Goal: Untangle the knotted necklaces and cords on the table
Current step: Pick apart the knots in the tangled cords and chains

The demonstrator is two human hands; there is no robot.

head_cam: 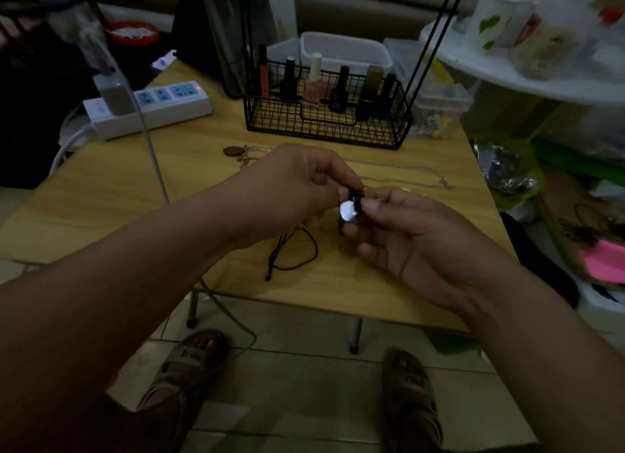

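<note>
Above the middle of the wooden table point(108, 195), my left hand point(291, 185) and my right hand point(406, 236) meet, both pinching a black cord necklace point(297, 253) near its shiny round pendant point(348, 211). The cord's loops hang down from my hands and lie on the table, one end reaching toward the front edge. A thin silver chain point(406, 178) lies flat on the table behind my hands, running right. Its left part is hidden by my left hand, beside a brown round pendant point(231, 150).
A black wire basket point(324, 127) with nail polish bottles stands at the back. A white power strip point(152, 109) sits back left, its grey cable point(154, 154) crossing the table. Clear plastic boxes point(439, 104) stand back right. Clutter lies beside the table's right edge.
</note>
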